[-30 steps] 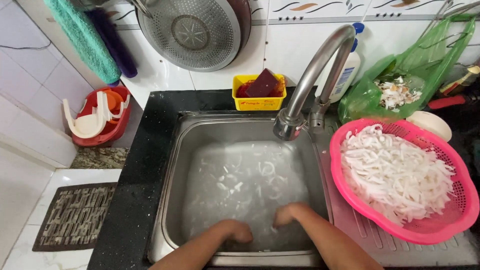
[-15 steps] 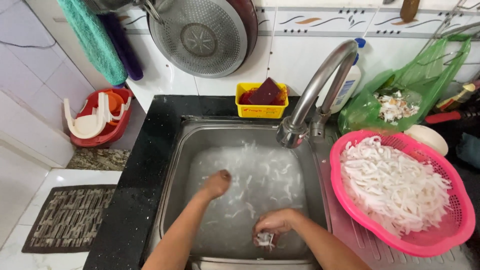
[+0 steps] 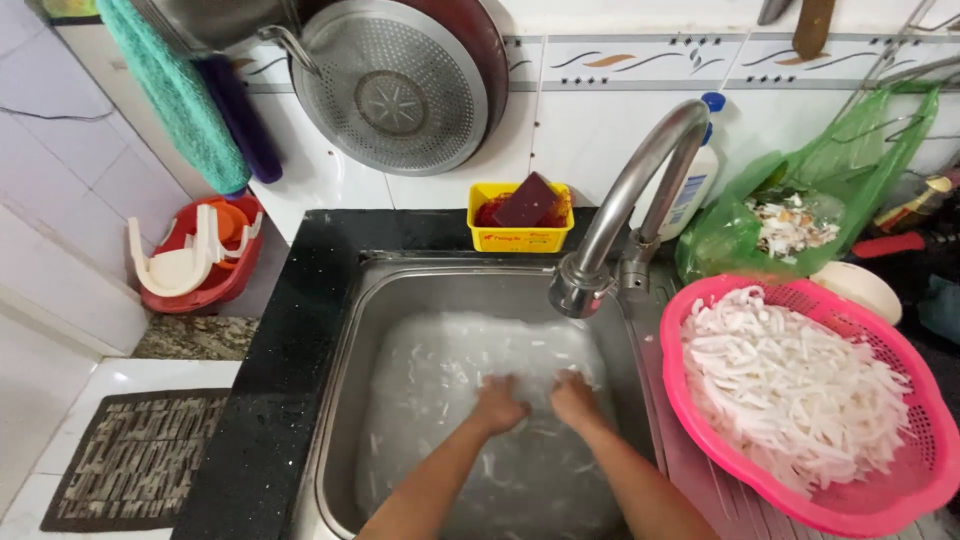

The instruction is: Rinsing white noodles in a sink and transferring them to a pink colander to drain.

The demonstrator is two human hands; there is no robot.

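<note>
Both my hands are down in a steel sink (image 3: 350, 330) filled with cloudy water and many floating white strips (image 3: 430, 380). My left hand (image 3: 497, 405) and my right hand (image 3: 574, 398) sit side by side near the sink's middle, fingers partly under the water among the strips; whether they grip any is hidden. A curved steel tap (image 3: 625, 215) hangs just above and beyond them. To the right, a pink basket (image 3: 900, 490) holds a heap of the same white strips (image 3: 790, 385).
A yellow tray with a dark red sponge (image 3: 522, 215) stands behind the sink. A green bag of scraps (image 3: 790, 225) and a white bottle lie at the back right. Pans hang on the wall (image 3: 400, 90). A red basin (image 3: 195, 255) and mat sit on the floor left.
My hands have moved from the sink's near edge toward its middle and come together. The view has tilted, bringing the tap and basket lower in the frame.
</note>
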